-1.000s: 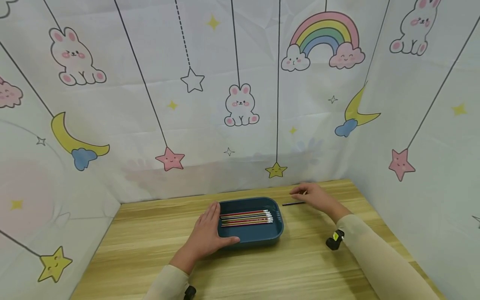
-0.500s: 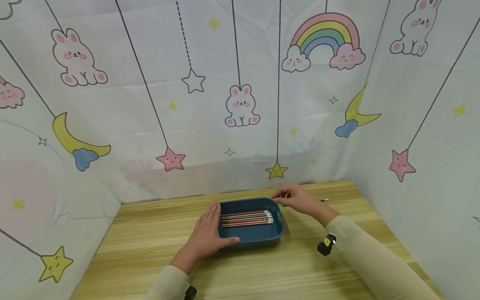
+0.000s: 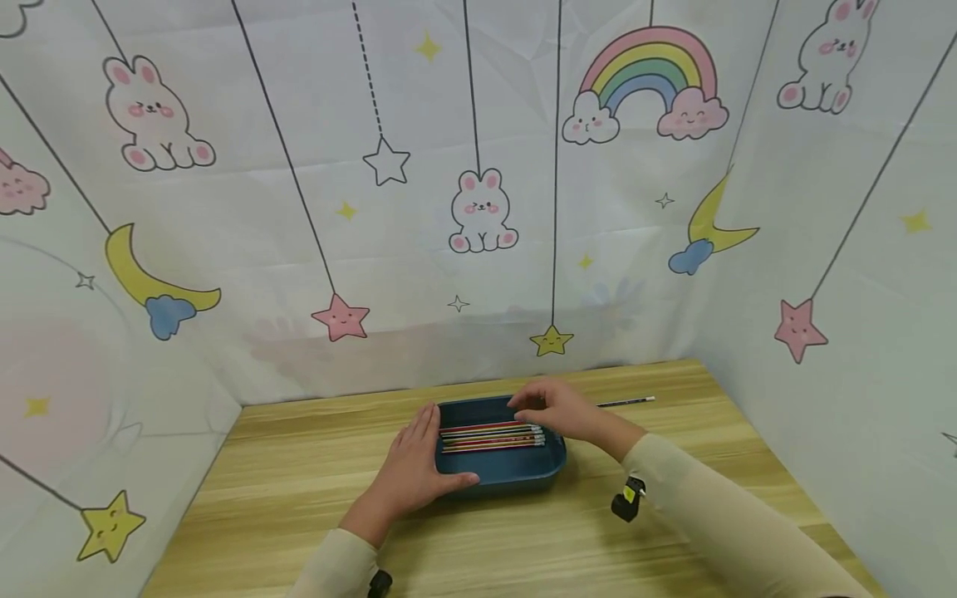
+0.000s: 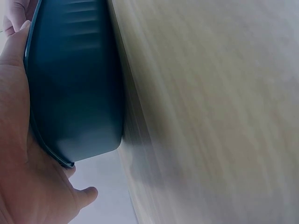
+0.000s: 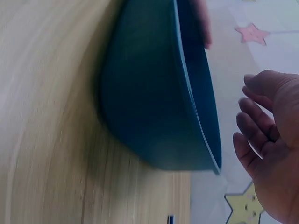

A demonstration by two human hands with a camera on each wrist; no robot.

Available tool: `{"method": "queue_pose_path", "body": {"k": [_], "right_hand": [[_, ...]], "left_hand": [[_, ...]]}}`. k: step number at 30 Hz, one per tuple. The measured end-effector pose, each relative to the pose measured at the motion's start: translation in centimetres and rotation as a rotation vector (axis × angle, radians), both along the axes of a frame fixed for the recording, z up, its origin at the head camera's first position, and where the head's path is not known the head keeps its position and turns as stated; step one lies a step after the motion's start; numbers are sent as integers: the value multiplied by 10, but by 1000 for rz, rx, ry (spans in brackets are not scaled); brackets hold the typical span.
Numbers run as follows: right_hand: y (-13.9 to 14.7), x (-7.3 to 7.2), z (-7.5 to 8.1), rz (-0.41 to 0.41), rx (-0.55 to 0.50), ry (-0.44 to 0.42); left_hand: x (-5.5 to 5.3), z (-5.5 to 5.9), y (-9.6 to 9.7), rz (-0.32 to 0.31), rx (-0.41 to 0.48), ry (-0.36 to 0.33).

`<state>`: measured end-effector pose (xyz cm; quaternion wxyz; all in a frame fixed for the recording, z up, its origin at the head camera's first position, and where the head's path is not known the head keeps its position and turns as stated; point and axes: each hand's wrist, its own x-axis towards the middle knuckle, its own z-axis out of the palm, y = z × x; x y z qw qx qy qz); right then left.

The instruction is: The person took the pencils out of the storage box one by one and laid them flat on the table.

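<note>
A dark blue rectangular tray (image 3: 493, 476) holds several striped pencils (image 3: 489, 448), laid side by side with white eraser ends to the right. My left hand (image 3: 411, 461) rests on its left side, straight fingers along the left rim and thumb stretched over the front rim. The left wrist view has this left hand (image 4: 28, 154) lying along the tray's edge. Over the tray's back right corner is my right hand (image 3: 561, 409), fingers loosely bent. Nothing shows between the fingers of the right hand (image 5: 275, 135) in the right wrist view, beside the tray wall (image 5: 145, 93).
A single dark pencil (image 3: 628, 402) with a white end lies on the wooden table (image 3: 538, 540), right of the tray and partly hidden by the right hand. White printed cloth (image 3: 404, 249) with rabbits and stars stands behind the table and along both sides.
My right hand has moved left from above the single pencil to over the tray's back right corner. That pencil stays on the table. The left hand and tray have not moved.
</note>
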<state>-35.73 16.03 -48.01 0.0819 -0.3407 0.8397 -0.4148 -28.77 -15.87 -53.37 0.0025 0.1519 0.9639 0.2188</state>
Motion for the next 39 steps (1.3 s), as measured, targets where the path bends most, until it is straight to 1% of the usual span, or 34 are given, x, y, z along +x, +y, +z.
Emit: {"method": "queue_pose_path", "body": {"k": [4, 11, 14, 19, 26, 32, 34, 39], "right_hand": [[-12, 1, -3, 38, 20, -14], [-32, 1, -8, 108, 53, 44], [-38, 0, -11, 123, 58, 60], [-45, -1, -15, 133, 72, 50], [-55, -4, -25, 135, 143, 68], [-63, -4, -31, 142, 176, 53], [-66, -4, -34, 142, 185, 58], [-69, -4, -42, 147, 219, 78]], "left_hand": [[0, 0, -1, -4, -4, -1], [0, 1, -1, -6, 0, -3], [0, 0, -1, -6, -5, -3], [0, 0, -2, -10, -3, -4], [1, 2, -1, -9, -7, -6], [2, 3, -1, -13, 0, 3], [1, 4, -2, -12, -9, 3], [2, 4, -1, -18, 0, 0]]}}
